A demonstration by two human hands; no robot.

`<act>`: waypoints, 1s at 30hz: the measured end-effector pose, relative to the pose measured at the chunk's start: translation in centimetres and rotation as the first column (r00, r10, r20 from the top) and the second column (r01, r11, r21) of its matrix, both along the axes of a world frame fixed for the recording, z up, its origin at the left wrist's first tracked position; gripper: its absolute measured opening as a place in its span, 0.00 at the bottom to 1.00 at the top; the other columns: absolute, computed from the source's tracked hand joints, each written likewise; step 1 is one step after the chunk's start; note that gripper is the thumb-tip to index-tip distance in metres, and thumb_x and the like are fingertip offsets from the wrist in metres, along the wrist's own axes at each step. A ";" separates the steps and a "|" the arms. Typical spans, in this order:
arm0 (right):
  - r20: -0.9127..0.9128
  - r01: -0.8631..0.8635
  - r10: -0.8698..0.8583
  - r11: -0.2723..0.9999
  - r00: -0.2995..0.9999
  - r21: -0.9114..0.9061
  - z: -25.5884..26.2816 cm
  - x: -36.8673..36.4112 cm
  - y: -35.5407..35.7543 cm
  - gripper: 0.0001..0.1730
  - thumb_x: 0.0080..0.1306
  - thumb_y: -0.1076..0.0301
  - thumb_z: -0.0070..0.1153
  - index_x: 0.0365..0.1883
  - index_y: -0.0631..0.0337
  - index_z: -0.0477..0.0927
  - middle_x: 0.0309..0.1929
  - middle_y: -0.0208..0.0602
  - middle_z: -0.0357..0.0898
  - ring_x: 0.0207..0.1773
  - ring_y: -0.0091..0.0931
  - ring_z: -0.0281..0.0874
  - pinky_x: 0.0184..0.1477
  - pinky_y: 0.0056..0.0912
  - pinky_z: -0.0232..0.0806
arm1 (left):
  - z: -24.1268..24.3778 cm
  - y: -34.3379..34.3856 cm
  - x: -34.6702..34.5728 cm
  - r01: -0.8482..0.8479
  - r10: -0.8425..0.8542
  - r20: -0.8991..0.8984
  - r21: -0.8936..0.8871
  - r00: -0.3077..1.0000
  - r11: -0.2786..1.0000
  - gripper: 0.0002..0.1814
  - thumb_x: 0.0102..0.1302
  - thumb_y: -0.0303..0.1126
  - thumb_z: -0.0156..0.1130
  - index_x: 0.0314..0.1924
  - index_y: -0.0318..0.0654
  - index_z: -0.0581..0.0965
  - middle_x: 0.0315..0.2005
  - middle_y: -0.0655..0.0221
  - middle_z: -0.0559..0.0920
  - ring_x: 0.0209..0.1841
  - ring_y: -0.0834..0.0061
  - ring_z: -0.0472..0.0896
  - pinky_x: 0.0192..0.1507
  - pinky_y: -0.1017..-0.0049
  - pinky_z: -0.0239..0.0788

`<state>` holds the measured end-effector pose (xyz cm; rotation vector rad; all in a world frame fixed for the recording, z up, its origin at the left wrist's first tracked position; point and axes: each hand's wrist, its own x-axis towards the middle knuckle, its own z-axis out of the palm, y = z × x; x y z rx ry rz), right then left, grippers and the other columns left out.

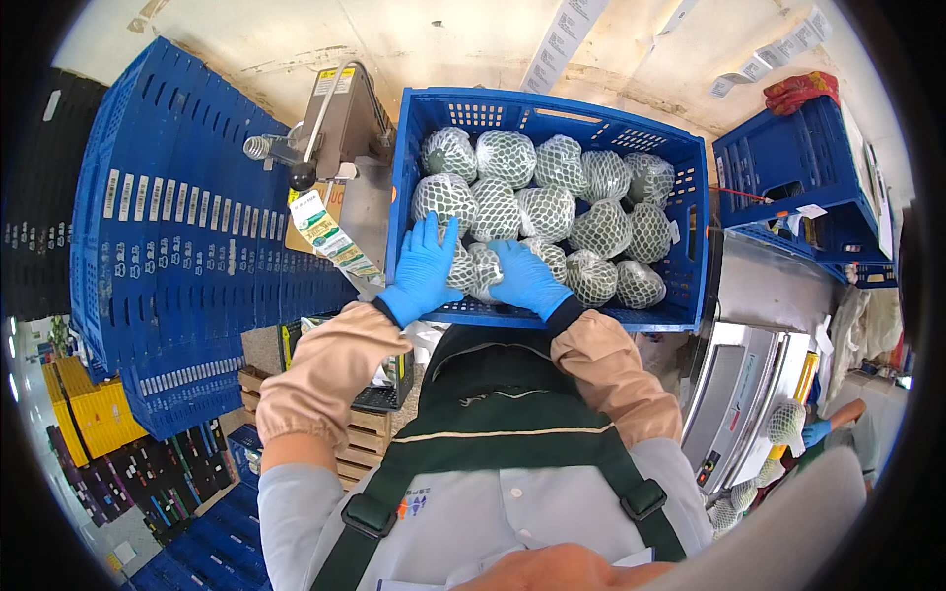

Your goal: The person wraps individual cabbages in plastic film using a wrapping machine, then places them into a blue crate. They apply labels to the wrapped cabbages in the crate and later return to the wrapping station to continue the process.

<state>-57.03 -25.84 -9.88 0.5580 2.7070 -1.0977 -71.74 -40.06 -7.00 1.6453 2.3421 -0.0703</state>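
Observation:
In front of me sits a blue plastic crate (550, 323), holding rows of round green produce (547, 213) in clear film and white foam nets. My left hand (423, 267), in a blue glove, lies over the crate's near left corner with its fingers spread, touching the wrapped pieces there. One netted piece (484, 272) of the front row shows between my hands. Around its right side curve the thumb and fingers of my blue-gloved right hand (528, 277). The undersides of both hands are hidden.
Left of the crate stands a metal taping device (347, 122) with a hanging label strip (332, 235). Tall stacks of blue crates (170, 185) rise farther left. At right are a wrapping machine (732, 399) and a co-worker's gloved hand (816, 432) near netted produce (785, 422).

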 end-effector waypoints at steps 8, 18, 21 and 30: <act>-0.140 -0.009 0.032 0.986 0.990 0.168 -0.7 3.3 3.2 0.52 0.53 0.60 0.66 0.73 0.62 0.54 0.72 0.60 0.55 0.74 0.52 0.54 0.70 0.46 0.57 | 0.4 1.5 1.2 -0.073 0.083 0.049 -0.172 0.995 0.982 0.75 0.37 0.56 0.80 0.77 0.39 0.41 0.70 0.30 0.44 0.73 0.31 0.42 0.69 0.38 0.36; -0.102 0.043 0.009 0.866 0.995 0.499 0.8 3.8 1.7 0.44 0.52 0.54 0.67 0.64 0.64 0.66 0.63 0.53 0.67 0.66 0.45 0.66 0.61 0.48 0.64 | -3.2 5.0 -2.8 0.037 -0.037 -0.008 -0.012 0.999 0.999 0.79 0.33 0.70 0.75 0.76 0.35 0.43 0.72 0.32 0.40 0.74 0.31 0.36 0.70 0.38 0.29; -0.265 -0.186 0.240 0.959 0.934 0.215 -2.7 0.2 0.3 0.43 0.51 0.54 0.68 0.63 0.61 0.67 0.60 0.51 0.68 0.62 0.44 0.69 0.59 0.48 0.64 | -1.7 4.2 -1.5 0.000 -0.003 -0.050 -0.072 0.999 0.997 0.76 0.34 0.64 0.77 0.77 0.41 0.44 0.74 0.38 0.40 0.76 0.37 0.37 0.70 0.36 0.30; -0.227 -0.151 0.131 0.986 0.965 -0.074 -3.2 1.1 2.8 0.43 0.48 0.62 0.71 0.65 0.47 0.70 0.55 0.51 0.70 0.57 0.48 0.72 0.58 0.45 0.68 | -1.6 2.7 0.6 -0.127 0.122 -0.060 -0.077 0.991 0.989 0.68 0.39 0.51 0.78 0.76 0.48 0.47 0.73 0.40 0.45 0.75 0.38 0.43 0.69 0.35 0.35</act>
